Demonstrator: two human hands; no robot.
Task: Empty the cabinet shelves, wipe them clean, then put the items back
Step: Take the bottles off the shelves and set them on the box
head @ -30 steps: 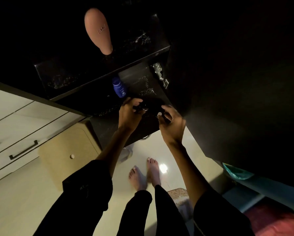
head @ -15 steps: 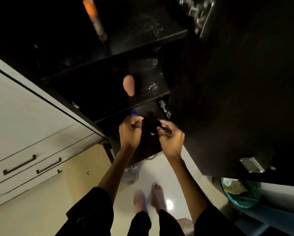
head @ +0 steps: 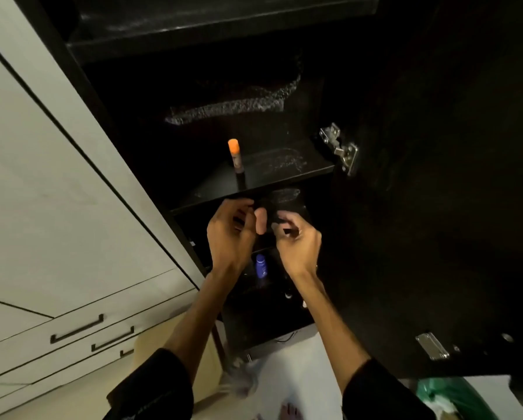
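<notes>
The dark cabinet (head: 287, 176) stands open with dusty shelves. An orange-capped bottle (head: 234, 160) stands on a middle shelf. Below it, a pink rounded bottle (head: 260, 220) shows between my two hands; I cannot tell whether either hand touches it. My left hand (head: 228, 237) is raised with its fingers curled just left of the pink bottle, and what it holds is lost in the dark. My right hand (head: 298, 242) pinches a small dark object (head: 285, 229) at its fingertips. A blue bottle (head: 261, 266) stands on the shelf lower down, between my wrists.
The open cabinet door (head: 436, 222) hangs close on the right, with a metal hinge (head: 340, 150). White drawers with dark handles (head: 76, 328) are on the left. A green bag (head: 454, 395) lies on the floor at bottom right.
My head has tilted up, so higher shelves and the orange-capped bottle come into view. Both hands have risen from the lower shelf to the level of the pink bottle.
</notes>
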